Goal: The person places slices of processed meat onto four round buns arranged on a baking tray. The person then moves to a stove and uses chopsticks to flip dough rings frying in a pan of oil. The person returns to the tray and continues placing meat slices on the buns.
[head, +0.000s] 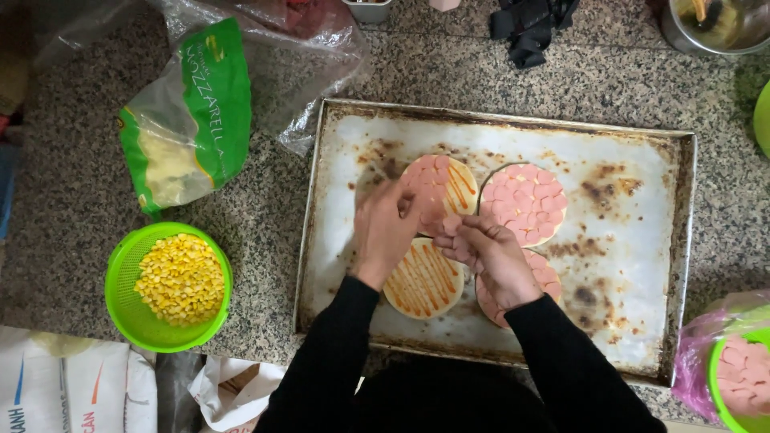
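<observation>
At frame centre, my left hand [387, 228] pinches a sausage slice [423, 210] onto the upper-left pizza base [449, 180], my right hand [488, 255] fingers clamped on spare slices; best overlapped evenly, edge to edge

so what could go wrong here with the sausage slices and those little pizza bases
1. The right hand holds several pink sausage slices loosely; some could slip onto the bare baking tray.
2. The left hand covers part of the top-left base, so slices may overlap unevenly there.
3. A sleeve could brush the sauce-striped base right beside the wrists.
</observation>
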